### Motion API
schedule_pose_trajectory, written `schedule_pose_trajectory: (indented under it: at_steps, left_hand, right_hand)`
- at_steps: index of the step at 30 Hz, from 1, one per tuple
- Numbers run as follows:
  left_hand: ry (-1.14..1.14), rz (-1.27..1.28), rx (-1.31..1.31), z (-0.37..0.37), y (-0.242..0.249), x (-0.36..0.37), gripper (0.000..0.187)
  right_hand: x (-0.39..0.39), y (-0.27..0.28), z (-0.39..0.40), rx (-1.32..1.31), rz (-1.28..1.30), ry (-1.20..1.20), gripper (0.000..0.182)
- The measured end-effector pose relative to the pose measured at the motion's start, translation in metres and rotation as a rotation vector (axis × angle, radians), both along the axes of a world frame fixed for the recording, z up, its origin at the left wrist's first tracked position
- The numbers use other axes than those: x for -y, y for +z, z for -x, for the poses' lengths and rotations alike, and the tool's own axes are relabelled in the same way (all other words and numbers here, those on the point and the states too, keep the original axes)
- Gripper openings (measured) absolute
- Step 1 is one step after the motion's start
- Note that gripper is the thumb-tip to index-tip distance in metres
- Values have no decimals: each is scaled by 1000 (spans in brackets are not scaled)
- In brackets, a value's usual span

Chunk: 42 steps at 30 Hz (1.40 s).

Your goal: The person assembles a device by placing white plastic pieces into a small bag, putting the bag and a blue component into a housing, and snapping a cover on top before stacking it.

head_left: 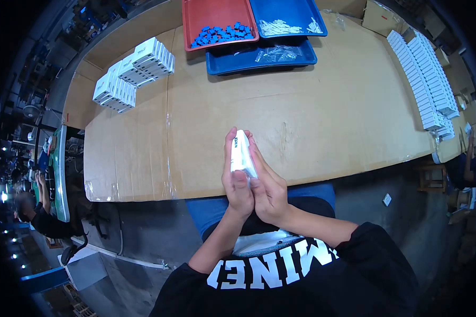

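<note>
A small white plastic piece (241, 153) with dark lettering is pressed between my two palms, near the table's front edge. My left hand (237, 182) lies along its left side, with the thumb near its lower end. Against its right side rests my right hand (269, 187), fingers stretched up along it and the thumb at the bottom. Both hands are closed round the piece, which hides part of their inner surfaces.
Cardboard covers the table (222, 116). Stacked white pieces stand at the left (116, 90) and right (423, 79). A red tray (217, 13) holds blue parts; blue trays (288, 8) hold white parts and clear pieces. A co-worker (47, 214) is at far left.
</note>
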<state>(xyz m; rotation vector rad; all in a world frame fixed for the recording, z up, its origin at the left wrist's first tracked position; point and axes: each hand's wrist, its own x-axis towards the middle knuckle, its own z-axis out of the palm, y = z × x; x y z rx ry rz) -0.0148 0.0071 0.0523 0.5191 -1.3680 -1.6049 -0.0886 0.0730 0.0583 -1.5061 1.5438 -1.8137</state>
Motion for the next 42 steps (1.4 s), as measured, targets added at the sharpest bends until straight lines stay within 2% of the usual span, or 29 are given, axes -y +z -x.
schedule_pose_trajectory:
  at_steps: [12, 15, 17, 18, 20, 21, 22, 24, 25, 26, 28, 33, 36, 38, 39, 40, 42]
  left_hand:
    - [57, -88, -74, -2, 6, -9, 119]
    - [70, -85, -102, -2, 9, -7, 117]
    - [85, -92, -145, -3, 13, -2, 112]
    - [102, -101, -187, -4, 14, 2, 107]
    - [134, -82, -179, -6, 18, 7, 105]
    - [119, -61, -177, -7, 22, 6, 105]
    - [102, -41, -177, -8, 24, 6, 105]
    - [47, -42, -185, -7, 21, 5, 108]
    - [13, -36, -172, -6, 21, 4, 112]
    - [-20, -30, -158, -6, 21, 2, 117]
    - [-59, -91, -161, -7, 22, 0, 124]
    - [-99, 15, -26, -6, 20, 0, 127]
    - [-86, 59, 33, -10, 6, 8, 116]
    - [-53, 96, 94, -14, -3, 11, 110]
    - [-45, 66, 93, -10, 13, 7, 103]
    - [-46, 66, 93, -10, 6, 12, 103]
    - [26, 279, 220, -11, -11, 23, 104]
  right_hand:
    - [-5, -4, -11, 248, 4, 154, 54]
    - [-2, -2, -7, 248, -1, 190, 56]
    - [2, -3, -3, 378, 15, 261, 54]
    - [4, 0, 0, 379, 18, 263, 54]
    - [12, 7, 4, 715, -42, 144, 51]
    - [18, 2, 7, 664, -85, 42, 47]
    - [20, -7, 12, 667, -86, 45, 47]
    - [15, -22, 27, 1085, -384, 374, 43]
    - [14, -21, 28, 1298, -348, 488, 42]
    - [12, -26, 31, 1296, -346, 487, 42]
    - [9, -37, 35, 1379, -225, 682, 45]
    - [12, -42, 44, 1373, -223, 723, 48]
    - [20, -35, 50, 1365, -328, 606, 45]
    - [21, -39, 53, 1272, -389, 489, 43]
    - [18, -40, 54, 1256, -376, 489, 46]
    - [17, -25, 50, 1256, -376, 487, 46]
    - [11, 6, 36, 1054, -442, 332, 55]
